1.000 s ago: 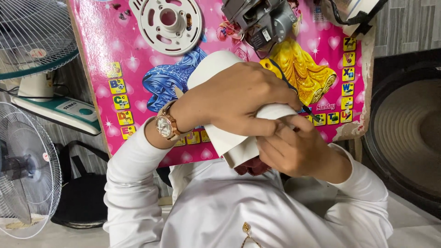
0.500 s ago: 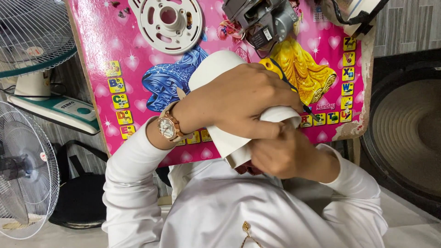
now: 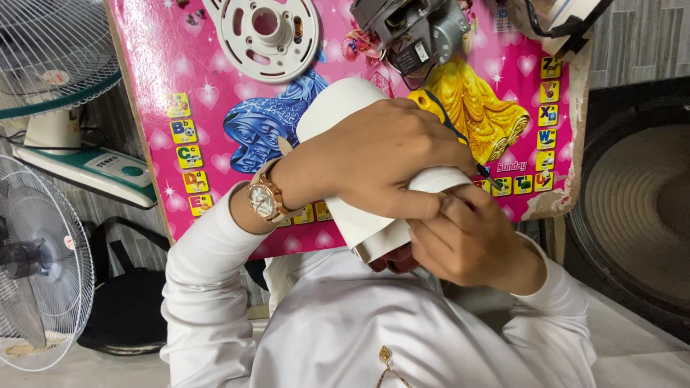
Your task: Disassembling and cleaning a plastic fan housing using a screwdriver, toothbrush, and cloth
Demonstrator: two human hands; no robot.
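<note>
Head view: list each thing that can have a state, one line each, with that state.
White plastic housing: held over the pink table, tilted, gripped by both hands.
Left hand: closed over the housing's top.
Right hand: closed on its lower end.
Round white cover: lying flat on the pink table.
Fan motor: bare, resting there.

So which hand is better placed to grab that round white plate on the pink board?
Probably the left. The left hand lies over the white cover, nearer the plate on the board. The right hand is lower, gripping the cover's near end.
</note>
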